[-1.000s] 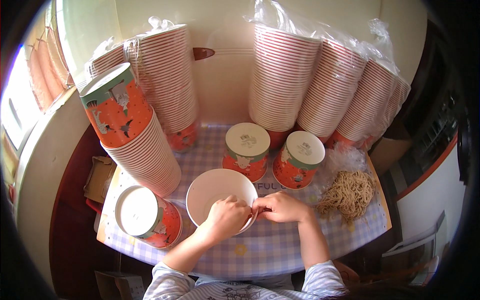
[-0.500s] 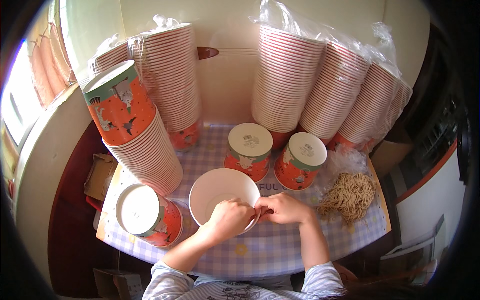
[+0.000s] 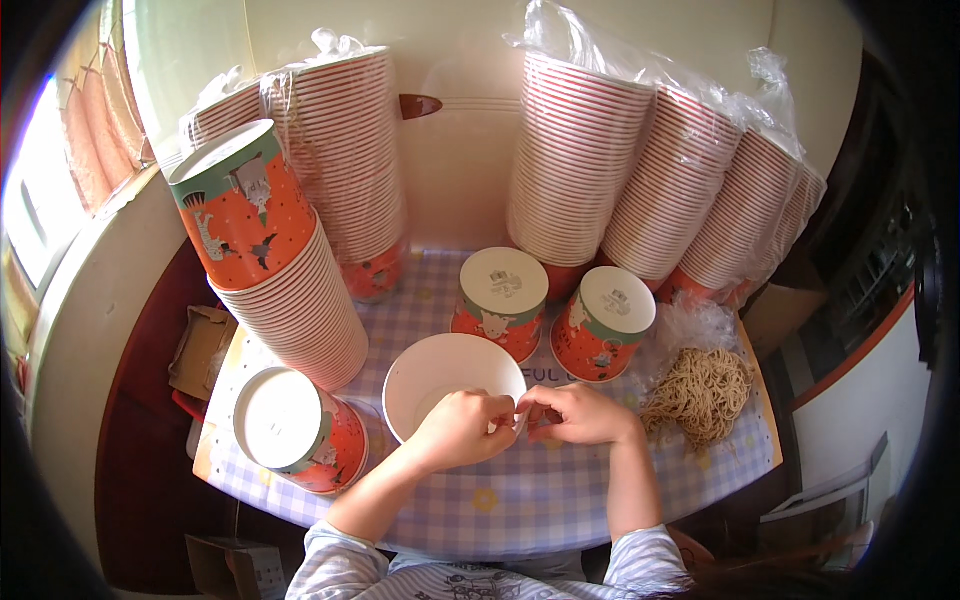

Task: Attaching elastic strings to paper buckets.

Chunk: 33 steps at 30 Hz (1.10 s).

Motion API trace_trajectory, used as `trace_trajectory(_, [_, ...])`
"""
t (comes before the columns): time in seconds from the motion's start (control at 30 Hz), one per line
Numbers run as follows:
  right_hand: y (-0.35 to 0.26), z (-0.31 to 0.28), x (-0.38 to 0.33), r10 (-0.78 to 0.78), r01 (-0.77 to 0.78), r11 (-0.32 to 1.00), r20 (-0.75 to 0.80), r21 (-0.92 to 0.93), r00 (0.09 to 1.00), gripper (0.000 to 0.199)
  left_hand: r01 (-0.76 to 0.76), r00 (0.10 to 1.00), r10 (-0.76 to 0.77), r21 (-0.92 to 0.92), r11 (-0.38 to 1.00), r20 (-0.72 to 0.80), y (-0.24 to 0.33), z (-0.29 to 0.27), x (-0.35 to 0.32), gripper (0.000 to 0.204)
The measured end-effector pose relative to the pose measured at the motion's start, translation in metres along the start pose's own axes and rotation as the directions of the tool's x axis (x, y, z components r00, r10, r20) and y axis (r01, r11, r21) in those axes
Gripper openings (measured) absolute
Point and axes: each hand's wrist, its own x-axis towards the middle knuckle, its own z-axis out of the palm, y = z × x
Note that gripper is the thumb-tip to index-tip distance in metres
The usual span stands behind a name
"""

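Note:
A white-lined paper bucket (image 3: 425,385) lies tipped in front of me, its wide mouth toward me. My left hand (image 3: 465,430) reaches across its near side, fingers curled in at the right part of the rim. My right hand (image 3: 578,412) meets it there from the right, thumb and forefinger bent together. Both sets of fingertips nearly touch at the bucket's edge. What they pinch is too small and hidden to make out. Right of my right hand lies a loose heap of tan cord loops (image 3: 703,395).
Two upside-down orange and green buckets (image 3: 503,282) stand behind; another bucket (image 3: 280,420) is at left. A tall leaning bucket stack (image 3: 290,310) rises at the left edge. Plastic-wrapped bucket stacks (image 3: 575,160) line the back of the checked tablecloth (image 3: 560,500).
My hands have shifted slightly at the bucket's right rim, and the right fingers are more bent and a little apart from the left. The bucket stays nearly in place.

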Motion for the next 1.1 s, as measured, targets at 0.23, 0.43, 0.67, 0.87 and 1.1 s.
trace_trajectory(0.23, [-0.001,-0.007,-0.006,0.042,-0.043,0.999,-0.055,-0.011,0.998,0.03,0.161,0.985,-0.123,-0.391,0.906,0.12,-0.009,-0.01,0.0,0.013])
trace_trajectory(0.43, [-0.008,0.005,-0.003,-0.238,0.202,0.968,-0.287,-0.148,0.928,0.029,0.197,0.976,-0.054,-0.742,0.64,0.212,-0.01,-0.012,0.002,0.009])
trace_trajectory(0.67, [-0.01,0.006,-0.004,-0.156,0.129,0.985,-0.274,-0.116,0.949,0.029,0.177,0.978,-0.004,-0.826,0.536,0.207,-0.008,-0.014,0.001,0.016])
trace_trajectory(0.87, [-0.004,0.008,-0.002,-0.29,0.261,0.956,-0.31,-0.134,0.905,0.032,0.1,0.983,0.051,-0.743,0.662,0.177,-0.005,-0.012,0.001,0.022])
trace_trajectory(1.1, [-0.02,-0.006,-0.018,-0.068,0.119,0.98,-0.292,0.161,0.954,0.027,0.02,0.997,-0.05,-0.471,0.882,-0.053,-0.008,-0.011,0.0,0.018])
